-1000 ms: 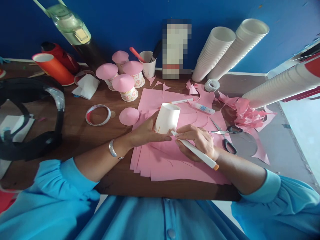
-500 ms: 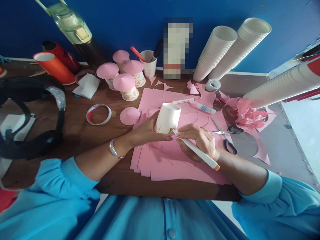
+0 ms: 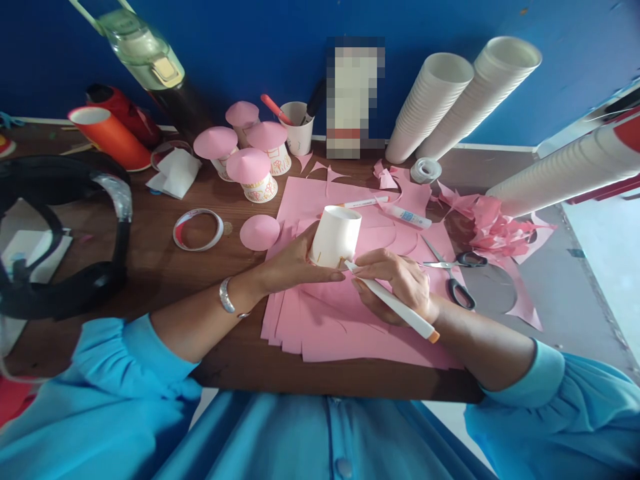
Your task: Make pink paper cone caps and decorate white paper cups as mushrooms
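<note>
A white paper cup [image 3: 339, 235], bottom up, is held in my left hand [image 3: 295, 265] above pink paper sheets [image 3: 320, 327]. Small orange marks show near its lower rim. My right hand [image 3: 397, 283] is closed on a white marker [image 3: 400, 308] with an orange end, its tip at the cup's lower edge. Left of the sheets lies a pink paper cone [image 3: 260, 232]. Behind it stand several decorated cups with pink cone tops [image 3: 249, 165]. Another marker [image 3: 365, 201] and a glue tube [image 3: 410, 216] lie on the paper behind the held cup.
Scissors [image 3: 450, 265] lie open right of my right hand, near crumpled pink scraps [image 3: 503, 230]. Tall stacks of white cups [image 3: 433, 100] stand at the back right. A tape roll [image 3: 198, 229], an orange cup [image 3: 113, 139], a bottle [image 3: 150, 60] and a black headset-like object [image 3: 123, 247] are at left.
</note>
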A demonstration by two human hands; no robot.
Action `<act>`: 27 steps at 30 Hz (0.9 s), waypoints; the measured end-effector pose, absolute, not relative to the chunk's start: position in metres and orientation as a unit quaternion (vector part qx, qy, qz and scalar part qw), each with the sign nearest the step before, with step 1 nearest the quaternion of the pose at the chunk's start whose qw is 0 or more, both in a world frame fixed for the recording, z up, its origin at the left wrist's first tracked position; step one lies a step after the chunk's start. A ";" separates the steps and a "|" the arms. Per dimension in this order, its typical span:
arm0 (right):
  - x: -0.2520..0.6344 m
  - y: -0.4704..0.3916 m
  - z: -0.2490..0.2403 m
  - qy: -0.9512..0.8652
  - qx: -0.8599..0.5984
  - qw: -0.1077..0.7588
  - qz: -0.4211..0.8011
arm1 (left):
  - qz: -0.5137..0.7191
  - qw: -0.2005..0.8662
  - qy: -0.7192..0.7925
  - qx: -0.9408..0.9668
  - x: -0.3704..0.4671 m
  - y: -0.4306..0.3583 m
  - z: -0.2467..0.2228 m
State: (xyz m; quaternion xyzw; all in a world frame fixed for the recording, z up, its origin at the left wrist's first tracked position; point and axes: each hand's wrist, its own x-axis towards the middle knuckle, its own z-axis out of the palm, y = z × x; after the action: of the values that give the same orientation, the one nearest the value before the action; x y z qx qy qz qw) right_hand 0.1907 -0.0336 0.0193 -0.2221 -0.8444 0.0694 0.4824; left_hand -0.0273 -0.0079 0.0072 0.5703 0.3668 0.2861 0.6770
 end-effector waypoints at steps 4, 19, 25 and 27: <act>0.191 -0.035 0.022 -0.847 -0.218 0.480 0.073 | 0.293 0.681 0.363 0.564 -0.027 -0.008 0.007; 0.197 -0.035 0.014 -0.824 -0.235 0.500 0.126 | 0.367 0.774 0.196 0.478 -0.030 -0.004 0.001; 0.194 -0.037 0.017 -0.845 -0.212 0.483 0.089 | 0.339 0.757 0.250 0.499 -0.031 -0.007 0.001; 0.193 -0.037 0.019 -0.847 -0.207 0.482 0.091 | 0.325 0.755 0.270 0.502 -0.030 -0.007 0.002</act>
State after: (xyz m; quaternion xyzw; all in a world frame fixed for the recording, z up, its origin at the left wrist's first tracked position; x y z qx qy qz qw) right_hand 0.1933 -0.0368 0.0189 -0.2070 -0.8467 0.0910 0.4816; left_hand -0.0298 -0.0069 0.0018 0.5016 0.2704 0.3247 0.7549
